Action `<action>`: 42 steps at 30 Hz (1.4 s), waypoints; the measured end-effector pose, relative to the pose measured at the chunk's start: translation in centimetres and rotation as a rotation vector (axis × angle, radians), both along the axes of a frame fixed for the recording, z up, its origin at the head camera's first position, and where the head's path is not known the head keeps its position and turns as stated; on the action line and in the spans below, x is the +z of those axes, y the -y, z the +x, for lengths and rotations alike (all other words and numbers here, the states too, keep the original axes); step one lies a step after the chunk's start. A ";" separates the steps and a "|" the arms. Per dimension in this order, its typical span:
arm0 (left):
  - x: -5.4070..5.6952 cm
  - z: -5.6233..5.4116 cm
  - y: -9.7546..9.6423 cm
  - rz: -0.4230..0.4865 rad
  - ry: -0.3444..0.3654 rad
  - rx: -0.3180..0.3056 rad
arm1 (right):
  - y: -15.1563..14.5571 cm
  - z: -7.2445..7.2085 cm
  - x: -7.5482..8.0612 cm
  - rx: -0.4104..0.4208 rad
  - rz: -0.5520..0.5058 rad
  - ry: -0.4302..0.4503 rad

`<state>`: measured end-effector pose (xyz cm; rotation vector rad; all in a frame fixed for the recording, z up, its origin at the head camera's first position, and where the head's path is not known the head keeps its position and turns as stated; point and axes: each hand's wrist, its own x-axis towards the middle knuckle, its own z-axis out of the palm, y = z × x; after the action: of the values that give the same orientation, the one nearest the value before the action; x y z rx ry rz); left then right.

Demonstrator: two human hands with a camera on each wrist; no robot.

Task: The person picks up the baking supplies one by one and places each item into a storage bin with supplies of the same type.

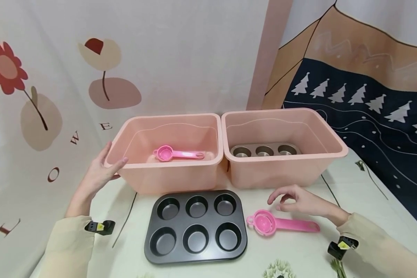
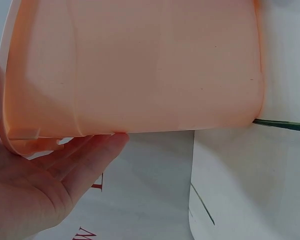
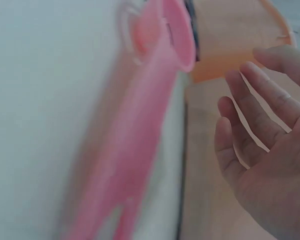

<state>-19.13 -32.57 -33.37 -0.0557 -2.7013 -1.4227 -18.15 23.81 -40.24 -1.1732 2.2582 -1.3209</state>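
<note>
In the head view, my left hand (image 1: pixel 99 173) grips the left end of a pink plastic bin (image 1: pixel 170 177), thumb over the rim and fingers along the outer wall. The left wrist view shows the fingers (image 2: pixel 97 157) against that wall. Inside this bin lies a pink egg separator (image 1: pixel 166 153). A second pink egg separator (image 1: pixel 295 225) lies on the table. Just above its handle hovers my right hand (image 1: pixel 304 200), holding nothing, its fingers loosely bent. Left of that separator rests a dark six-cup muffin pan (image 1: pixel 195 221).
A second pink bin (image 1: pixel 274 172) stands against the first one's right side. Partly hidden in it is another muffin pan (image 1: pixel 253 148). Behind the bins hangs a printed curtain (image 1: pixel 187 58), and a dark tree-patterned cloth (image 1: pixel 365 116) lies at the right.
</note>
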 end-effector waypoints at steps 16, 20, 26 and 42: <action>-0.4 0.6 0.3 0.025 0.018 -0.001 | -2.5 0.7 -2.6 0.018 -0.002 0.074; -0.3 0.6 0.4 0.028 0.017 -0.002 | -3.3 0.8 -2.8 0.044 0.002 0.072; 0.2 0.3 0.3 0.042 0.000 -0.008 | -3.9 1.0 -2.7 0.024 0.025 0.046; 0.2 0.1 0.1 0.052 0.001 -0.006 | -4.9 2.0 -4.0 0.054 -0.018 -0.011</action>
<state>-18.98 -32.69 -33.15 -0.0595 -2.6655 -1.4937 -16.12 28.68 -44.27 -1.2418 2.2105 -1.3205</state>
